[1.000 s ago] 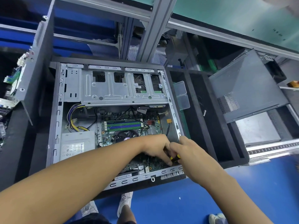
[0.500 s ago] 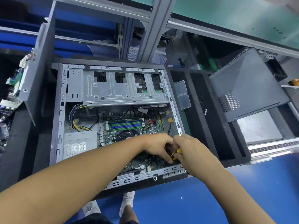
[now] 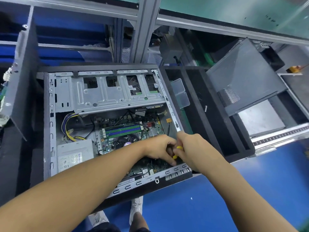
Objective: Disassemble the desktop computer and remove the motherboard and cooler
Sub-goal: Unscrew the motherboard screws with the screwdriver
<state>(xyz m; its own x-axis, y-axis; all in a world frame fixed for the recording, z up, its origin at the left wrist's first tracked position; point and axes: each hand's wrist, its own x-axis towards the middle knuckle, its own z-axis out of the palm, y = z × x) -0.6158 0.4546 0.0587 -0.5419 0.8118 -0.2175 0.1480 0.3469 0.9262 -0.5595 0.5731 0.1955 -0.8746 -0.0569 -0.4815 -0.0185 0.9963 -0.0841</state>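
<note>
An open desktop computer case [image 3: 50, 124] lies on its side on the bench. Inside it sits the green motherboard [image 3: 145, 166] with blue and green memory sticks [image 3: 123, 129]. The round black cooler [image 3: 124, 139] shows just above my left forearm. My right hand [image 3: 192, 148] is shut on a yellow-handled screwdriver [image 3: 179, 147], whose tip is hidden. My left hand [image 3: 158, 148] touches the right one, its fingers curled down at the board's right side beside the tool; whether it holds anything is hidden.
A grey power supply [image 3: 75, 154] with yellow and black cables [image 3: 70, 129] fills the case's left. A metal drive cage [image 3: 117, 94] spans its top. A removed side panel [image 3: 242, 76] leans at the right over black foam trays [image 3: 209, 124]. Blue floor lies below.
Both hands have crept slightly up and to the right over the board, staying pressed together. More of the yellow handle shows now. The case has not moved.
</note>
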